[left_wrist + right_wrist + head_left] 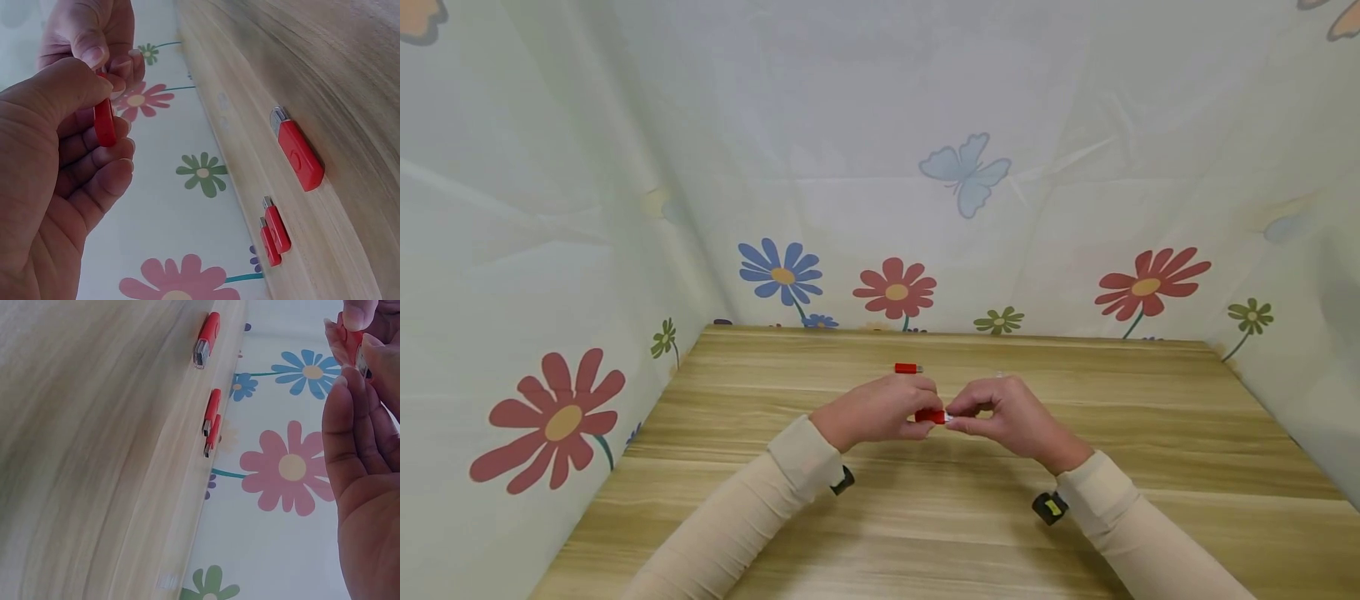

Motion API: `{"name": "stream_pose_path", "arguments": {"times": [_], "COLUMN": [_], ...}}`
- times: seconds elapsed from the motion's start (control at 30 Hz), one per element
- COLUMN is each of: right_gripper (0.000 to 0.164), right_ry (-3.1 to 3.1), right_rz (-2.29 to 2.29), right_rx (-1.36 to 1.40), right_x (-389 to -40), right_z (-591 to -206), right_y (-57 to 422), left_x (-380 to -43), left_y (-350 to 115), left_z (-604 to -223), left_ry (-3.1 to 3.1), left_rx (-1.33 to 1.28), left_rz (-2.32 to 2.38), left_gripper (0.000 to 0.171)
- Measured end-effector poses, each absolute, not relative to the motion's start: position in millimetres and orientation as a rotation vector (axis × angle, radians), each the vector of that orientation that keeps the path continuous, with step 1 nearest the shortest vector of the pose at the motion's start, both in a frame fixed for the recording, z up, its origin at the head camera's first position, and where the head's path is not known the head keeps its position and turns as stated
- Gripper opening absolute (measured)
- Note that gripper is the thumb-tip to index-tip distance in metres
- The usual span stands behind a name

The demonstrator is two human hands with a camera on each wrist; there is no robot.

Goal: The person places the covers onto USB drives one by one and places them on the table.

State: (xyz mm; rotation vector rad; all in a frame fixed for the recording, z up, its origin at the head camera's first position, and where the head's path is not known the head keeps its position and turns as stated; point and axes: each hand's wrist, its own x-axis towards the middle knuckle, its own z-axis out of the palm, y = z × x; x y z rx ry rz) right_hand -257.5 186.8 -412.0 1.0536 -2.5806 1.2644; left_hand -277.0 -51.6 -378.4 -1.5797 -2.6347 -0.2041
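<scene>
Over the middle of the table both hands meet at a red USB flash drive [929,416]. My left hand [883,408] holds its red body between thumb and fingers. With thumb and fingertips, my right hand [1017,417] pinches the silvery connector end, which shows between them in the right wrist view. Fingers hide part of the drive; I cannot tell whether a cap sits on the connector. Another red flash drive [300,153] lies on the table in the left wrist view, its connector in a clear cap. Two more red drives [277,228] lie side by side beyond it.
The wood-grain table [1150,400] is bordered by a white cloth [820,125] printed with flowers and a butterfly. A small clear piece [167,581] rests near the table's far edge. Each wrist wears a small black camera [1049,507].
</scene>
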Motion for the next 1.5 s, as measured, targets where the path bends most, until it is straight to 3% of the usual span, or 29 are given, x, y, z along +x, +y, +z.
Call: {"name": "stream_pose_path", "arguments": {"times": [0.7,1.03,1.5], "right_gripper": [0.014,0.024,0.012], "right_ry": [-2.578,-2.582,-2.699], "right_rz": [1.263,1.125,0.932], "right_rx": [0.973,0.976,0.967], "right_x": [-258,-262,-280], "right_z": [-415,-411,-411], "right_y": [185,180,162], "left_x": [-286,-289,-303], "left_y": [-57,-57,-60], "left_z": [-381,-380,-390], "left_ry": [-2.700,-2.686,-2.751], "left_rx": [-1.532,-1.508,-1.418], "left_rz": [-0.377,-0.367,-0.392], "left_gripper": [0.018,0.018,0.016]}}
